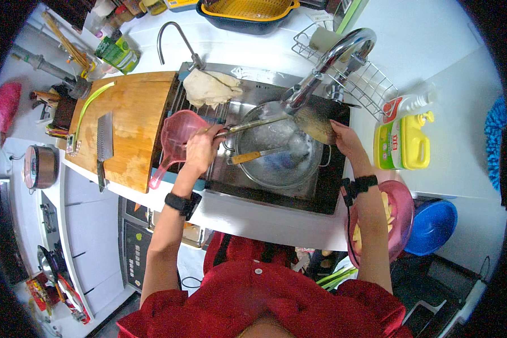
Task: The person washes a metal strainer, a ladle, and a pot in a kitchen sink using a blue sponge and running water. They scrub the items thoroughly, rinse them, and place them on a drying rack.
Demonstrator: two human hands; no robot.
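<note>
My left hand [203,145] grips the end of a long metal handle that runs across the sink. At its other end is a broad brownish utensil head, seemingly a skimmer or spatula [314,126], whose outer edge my right hand [345,137] holds. This head is just under the chrome faucet [306,86]. Below it, a round two-handled metal pot [274,183] stands in the sink [304,198] with sudsy water in it. A utensil with a wooden handle [247,157] lies across the pot, and something blue shows inside. Beside my left hand rests a pink plastic dipper [175,135].
Left of the sink, a cleaver-like knife [105,137] and a green stalk [88,101] lie on a wooden cutting board [137,126]. A cloth [211,88] hangs behind the sink. To the right are a yellow detergent jug [401,141], a pink basin [401,211] and a blue basin [433,226].
</note>
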